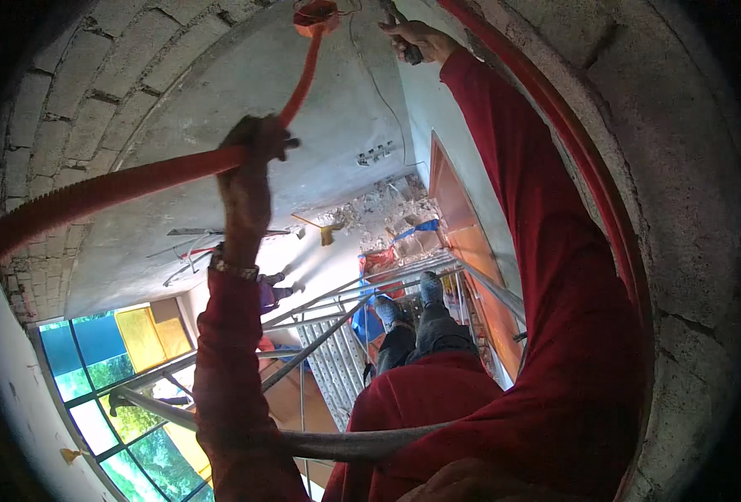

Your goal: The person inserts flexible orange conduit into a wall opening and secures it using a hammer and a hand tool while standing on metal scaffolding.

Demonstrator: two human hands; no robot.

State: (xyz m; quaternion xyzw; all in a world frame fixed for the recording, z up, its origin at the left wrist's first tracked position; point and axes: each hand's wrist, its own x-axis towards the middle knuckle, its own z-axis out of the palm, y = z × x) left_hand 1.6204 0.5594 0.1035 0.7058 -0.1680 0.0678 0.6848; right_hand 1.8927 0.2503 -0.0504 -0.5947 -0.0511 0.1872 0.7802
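Note:
My left hand (249,180) is raised and closed around an orange corrugated conduit (128,177). From the hand, the conduit bends up to an orange junction box (316,17) with thin wires at the top. Higher and to the right, my right hand (420,38) is closed on a dark hand tool (412,54) near the wall. Its upper part runs out at the picture's top edge, so I cannot tell its exact kind. Both arms are in red sleeves.
Scaffold tubes (362,443) and a perforated metal platform (328,360) lie below me. A second orange conduit (588,159) curves along the rough wall at right. Far below are rubble (387,205), an orange door (462,222), another person (271,293) and, at lower left, windows (128,393).

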